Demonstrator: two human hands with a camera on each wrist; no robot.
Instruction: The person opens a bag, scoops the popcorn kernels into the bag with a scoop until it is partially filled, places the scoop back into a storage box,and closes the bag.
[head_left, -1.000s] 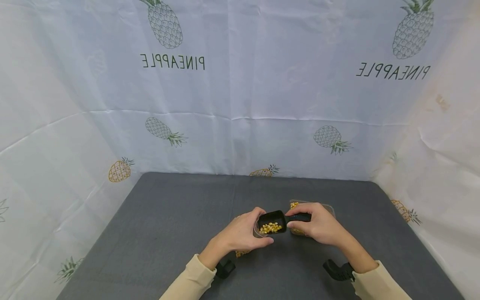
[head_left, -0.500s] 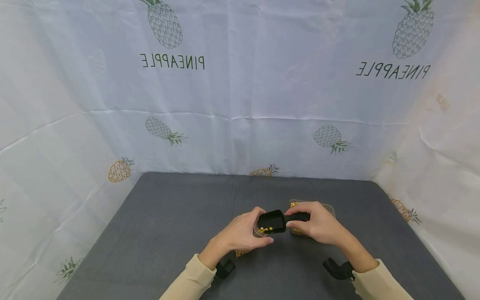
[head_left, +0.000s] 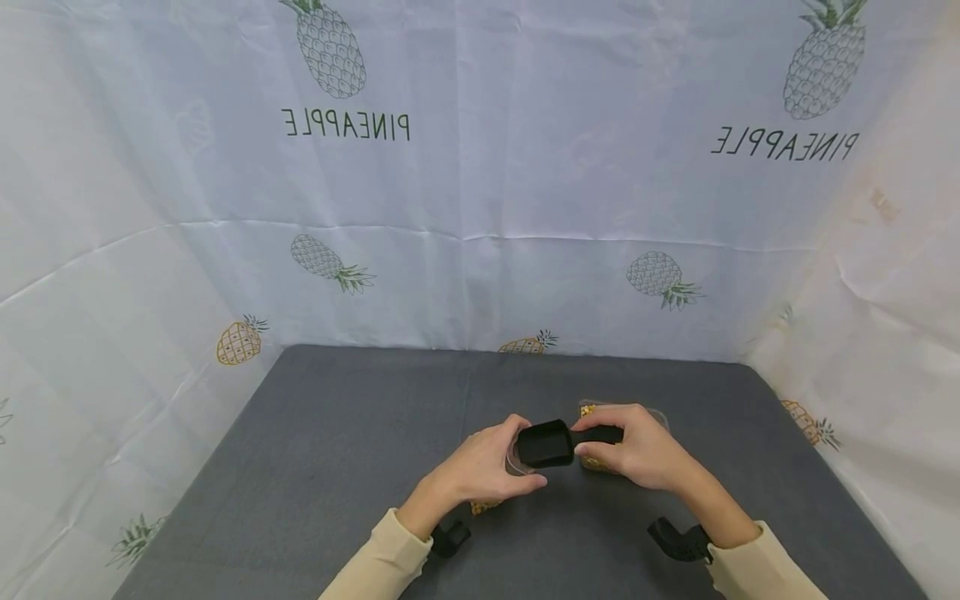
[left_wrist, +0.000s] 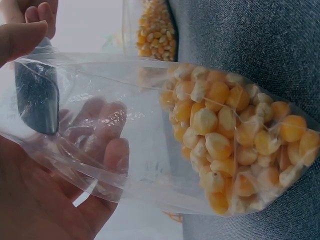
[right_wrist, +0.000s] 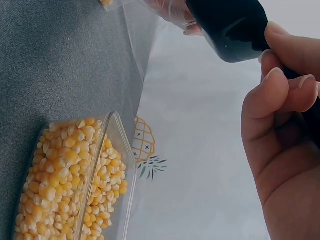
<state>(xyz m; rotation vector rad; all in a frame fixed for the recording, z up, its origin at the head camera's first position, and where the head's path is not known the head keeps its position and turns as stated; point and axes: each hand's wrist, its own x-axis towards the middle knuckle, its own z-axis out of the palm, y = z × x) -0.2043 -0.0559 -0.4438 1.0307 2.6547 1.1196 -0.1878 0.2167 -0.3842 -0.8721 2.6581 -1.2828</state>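
A clear plastic bag [left_wrist: 145, 185] stands on the table with corn kernels [left_wrist: 225, 135] filling its lower part. My left hand [head_left: 487, 458] grips the bag around its mouth and holds it open. Between the fingers and thumb of my right hand [head_left: 637, 446] is the handle of a black scoop [head_left: 546, 443]. The scoop's bowl looks empty in the head view, and its tip reaches into the bag's mouth in the left wrist view. Below my right hand sits a clear plastic box [right_wrist: 127, 175] of corn kernels, partly hidden by that hand in the head view.
The grey tabletop [head_left: 360, 417] carries the box and the bag close together. White curtains [head_left: 480, 167] with pineapple prints rise behind the table and at both sides. A black strap device [head_left: 678, 540] is worn on each wrist.
The scoop has tilted toward the bag, and the corn kernels in it have slid out into the bag. Both hands have stayed almost in place.
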